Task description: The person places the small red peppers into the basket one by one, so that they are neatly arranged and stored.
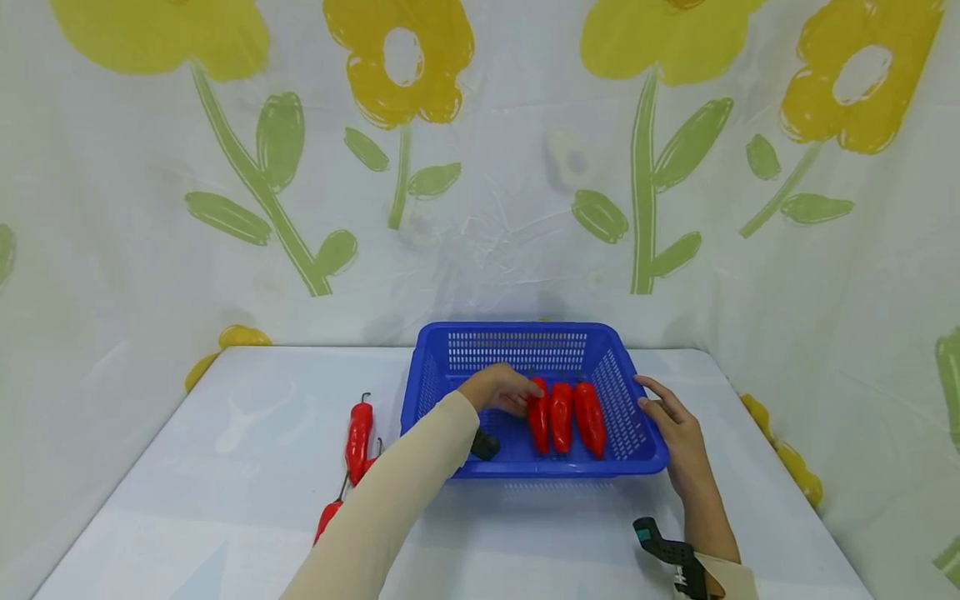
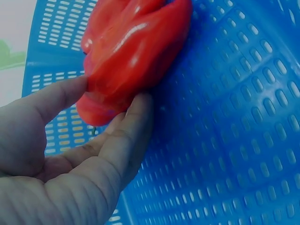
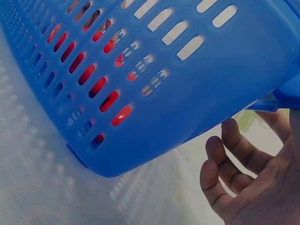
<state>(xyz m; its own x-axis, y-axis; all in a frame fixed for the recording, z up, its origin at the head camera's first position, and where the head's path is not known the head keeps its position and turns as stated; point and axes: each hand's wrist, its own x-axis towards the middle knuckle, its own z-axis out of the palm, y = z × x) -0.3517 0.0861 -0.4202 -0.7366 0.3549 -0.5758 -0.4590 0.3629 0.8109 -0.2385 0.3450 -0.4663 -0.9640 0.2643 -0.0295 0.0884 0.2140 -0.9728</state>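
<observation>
Inside a blue plastic basket [image 1: 517, 471], three long red chili peppers lie side by side. My left hand [image 1: 504, 390] reaches in over the left part of the basket and pinches the leftmost red pepper [image 1: 537, 425] near its stem end. In the left wrist view, the thumb [image 2: 65, 96] and the fingers [image 2: 126, 136] sit on opposite sides of that pepper. A middle pepper [image 1: 560, 417] and a right pepper [image 1: 589, 421] rest beside it. At the basket's right side, my right hand [image 1: 678, 437] holds the rim, with several fingers [image 3: 225, 164] bent below it in the right wrist view.
More red peppers lie on the white table left of the basket, one long pepper [image 1: 359, 442] and another [image 1: 327, 517] partly behind my left sleeve [image 1: 397, 500]. A flower-print curtain [image 1: 510, 208] hangs behind the table. A black wrist mount [image 1: 667, 550] is on my right wrist.
</observation>
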